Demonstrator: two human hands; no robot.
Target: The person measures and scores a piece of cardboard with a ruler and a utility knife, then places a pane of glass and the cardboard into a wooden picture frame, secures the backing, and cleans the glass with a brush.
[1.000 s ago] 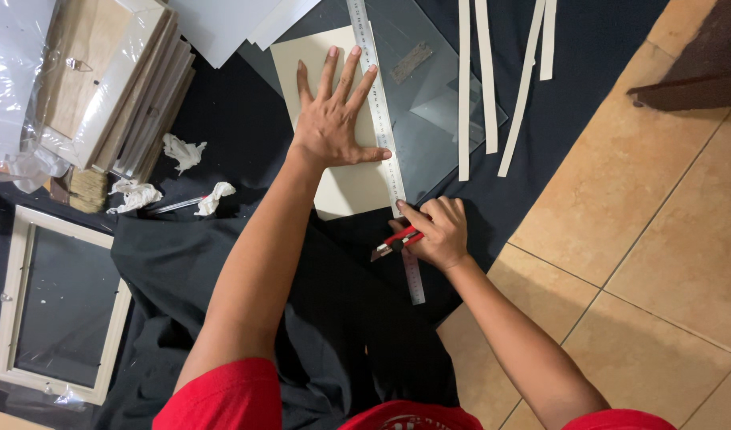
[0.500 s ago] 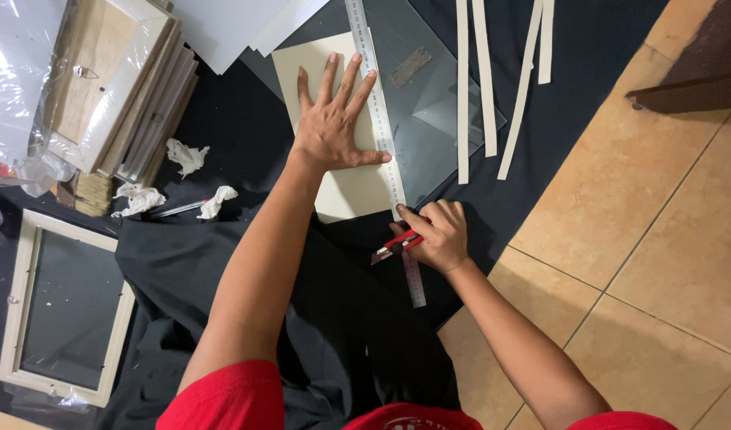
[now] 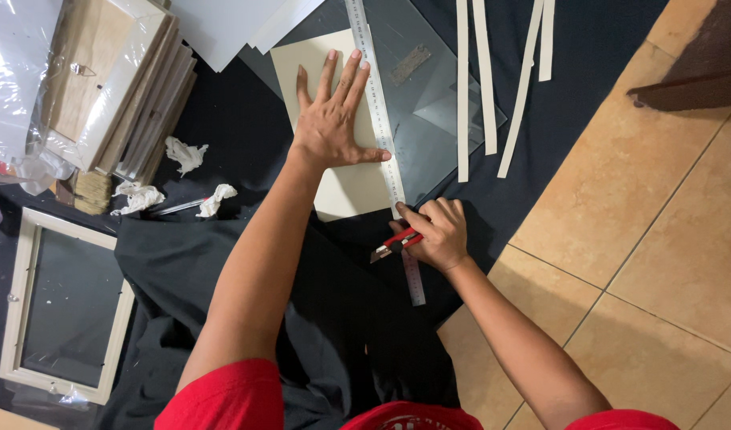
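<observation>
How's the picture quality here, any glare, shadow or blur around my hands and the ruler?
Head view: sharp overall, no motion blur on the left hand or the right hand holding the red knife. The glass sheet shows pale reflections beside the metal ruler. The black cloth reads very dark, hiding its folds. Glare whitens the plastic wrap at left.

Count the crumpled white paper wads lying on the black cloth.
3. One wad lies beside the stacked frames, one sits lower left near a brush, and one lies nearest the left forearm. Others may be hidden under the plastic wrap.
</observation>
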